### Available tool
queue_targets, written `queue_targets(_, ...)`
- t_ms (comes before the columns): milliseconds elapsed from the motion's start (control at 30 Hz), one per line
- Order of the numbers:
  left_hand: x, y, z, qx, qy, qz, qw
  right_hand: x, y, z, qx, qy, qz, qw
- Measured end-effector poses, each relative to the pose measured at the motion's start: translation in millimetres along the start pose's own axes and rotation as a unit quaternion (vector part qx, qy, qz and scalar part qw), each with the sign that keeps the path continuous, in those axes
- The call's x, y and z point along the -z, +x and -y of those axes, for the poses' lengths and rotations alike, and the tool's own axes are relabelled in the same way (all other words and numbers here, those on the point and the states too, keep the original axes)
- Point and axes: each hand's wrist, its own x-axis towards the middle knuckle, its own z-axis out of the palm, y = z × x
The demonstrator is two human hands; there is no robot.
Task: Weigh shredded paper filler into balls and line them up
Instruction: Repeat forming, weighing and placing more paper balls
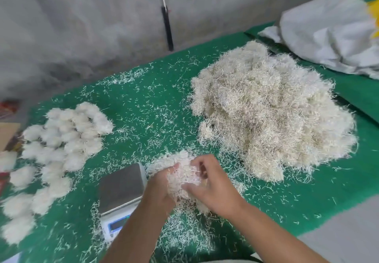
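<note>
The green surface (155, 102) is littered with loose strands, and that litter is the first risk — any sweep of an arm could drag strays onto the scale or into the finished balls. The big pile (270, 115) sits right of centre, toward the far side, its near edge close to the hands; a careless reach could pull extra filler along and throw the portion off. The balls (57, 143) lie at the left in loose rows running near to far, touching one another, so a new one pushed in hard could knock the line crooked or merge two. The scale (121, 187) stands just left of the hands, its plate bare; its display is partly hidden by the left forearm. The left hand (158, 191) and right hand (213, 187) are both closed around a clump (184, 176), held just above the surface — squeezed too loosely, it will probably shed strands before it is weighed.
</note>
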Motion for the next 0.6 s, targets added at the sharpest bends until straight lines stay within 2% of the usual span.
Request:
queue_targets(67, 0, -4, -2, 0.007, -0.075, -0.008, 0.997, 11, -2, -6, -0.042, -0.011, -0.024, 0.999)
queue_targets(100, -2, -7, -4, 0.012, -0.104, -0.002, 0.995, 14, -2, -8, -0.068, -0.011, -0.007, 0.998)
queue_targets(200, -15, -17, -7, 0.016, -0.159, -0.007, 0.987, 14, 2, -9, -0.091, -0.101, 0.100, 0.986)
queue_targets(267, -25, -20, -8, 0.027, -0.187, 0.013, 0.982, 10, 8, -9, -0.083, -0.183, 0.138, 0.970)
queue_targets(333, -27, -20, -13, 0.029, -0.187, 0.004, 0.982, 11, 14, -11, -0.090, -0.233, 0.100, 0.963)
queue_targets(433, -16, -13, -22, 0.004, -0.190, -0.047, 0.981, 24, 25, -25, -0.139, -0.220, 0.006, 0.965)
queue_targets(500, -5, -11, -31, -0.024, -0.189, -0.063, 0.980, 41, 37, -41, -0.195, -0.173, -0.050, 0.964)
queue_targets(600, 14, -11, -44, -0.037, -0.204, -0.132, 0.969, 71, 54, -64, -0.300, -0.084, -0.132, 0.941)
